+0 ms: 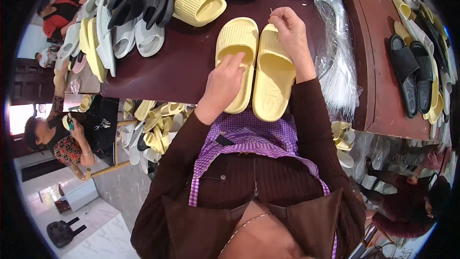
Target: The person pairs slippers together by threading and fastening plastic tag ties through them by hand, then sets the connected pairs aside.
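Observation:
Two pale yellow slide slippers lie side by side on the dark red table, toes pointing away from me. My left hand is curled over the left slipper, its fingertips at the foot opening under the strap. Above the toe of the right slipper, my right hand is closed in a pinch. A thin strand seems to stick up at those fingertips, too fine to make out. Right of this hand lies a bundle of clear, thin plastic strands in clear film.
Piled slippers in yellow, black and grey crowd the table's far left. Black slippers lie on the reddish table to the right. More yellow slippers are heaped below the table edge. Co-workers sit at left and lower right.

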Available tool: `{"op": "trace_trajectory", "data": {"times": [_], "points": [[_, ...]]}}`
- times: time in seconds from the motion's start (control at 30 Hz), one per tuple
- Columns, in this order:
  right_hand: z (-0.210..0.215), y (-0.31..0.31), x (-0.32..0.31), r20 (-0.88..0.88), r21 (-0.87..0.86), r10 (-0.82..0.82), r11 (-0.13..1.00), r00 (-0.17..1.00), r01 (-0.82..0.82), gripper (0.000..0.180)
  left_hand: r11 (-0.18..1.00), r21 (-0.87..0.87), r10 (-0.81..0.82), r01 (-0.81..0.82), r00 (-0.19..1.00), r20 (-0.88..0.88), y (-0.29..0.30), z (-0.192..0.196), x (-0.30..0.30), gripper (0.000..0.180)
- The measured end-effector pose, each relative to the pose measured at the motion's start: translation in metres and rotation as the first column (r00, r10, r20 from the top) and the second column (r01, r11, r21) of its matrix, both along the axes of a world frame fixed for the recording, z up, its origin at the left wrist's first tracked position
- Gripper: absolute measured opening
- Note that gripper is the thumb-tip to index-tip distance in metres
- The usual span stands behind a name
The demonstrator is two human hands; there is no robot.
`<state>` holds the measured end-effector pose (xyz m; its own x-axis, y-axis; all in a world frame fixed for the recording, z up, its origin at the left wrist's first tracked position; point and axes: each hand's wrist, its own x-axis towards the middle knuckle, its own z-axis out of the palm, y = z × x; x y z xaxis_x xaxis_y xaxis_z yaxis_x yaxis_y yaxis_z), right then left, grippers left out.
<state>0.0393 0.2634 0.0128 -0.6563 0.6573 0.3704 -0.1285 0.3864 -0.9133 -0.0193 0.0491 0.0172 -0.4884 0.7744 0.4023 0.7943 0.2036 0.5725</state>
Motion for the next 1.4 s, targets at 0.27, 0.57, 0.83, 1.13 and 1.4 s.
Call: {"op": "trace_trajectory", "data": {"times": [0.27, 0.57, 0.83, 1.13, 1.4], "points": [[0.004, 0.006, 0.002, -0.008, -0.051, 0.026, 0.998, 1.0, -0.027, 0.005, 0.991, -0.098, -0.125, 0.097, 0.928, -0.35, 0.024, -0.018, -0.022, 0.011], [0.004, 0.027, -0.017, 0.216, 0.141, 0.086, 0.983, 0.972, -0.118, 0.006, 0.972, -0.233, -0.096, 0.029, 0.954, -0.283, 0.044, -0.023, -0.022, 0.018], [-0.007, 0.034, -0.042, 0.335, 0.326, 0.273, 0.864, 0.902, -0.383, 0.009, 0.969, -0.241, -0.094, 0.047, 0.978, -0.187, 0.048, -0.025, -0.027, 0.023], [0.0, 0.037, -0.045, 0.539, 0.335, 0.232, 0.823, 0.81, -0.459, 0.01, 0.977, -0.197, -0.101, 0.084, 0.992, -0.08, 0.048, -0.028, -0.031, 0.019], [-0.001, 0.037, -0.041, 0.418, 0.459, 0.059, 0.847, 0.906, -0.267, 0.01, 0.982, -0.156, -0.103, 0.102, 0.995, 0.0, 0.045, -0.025, -0.031, 0.018]]}}
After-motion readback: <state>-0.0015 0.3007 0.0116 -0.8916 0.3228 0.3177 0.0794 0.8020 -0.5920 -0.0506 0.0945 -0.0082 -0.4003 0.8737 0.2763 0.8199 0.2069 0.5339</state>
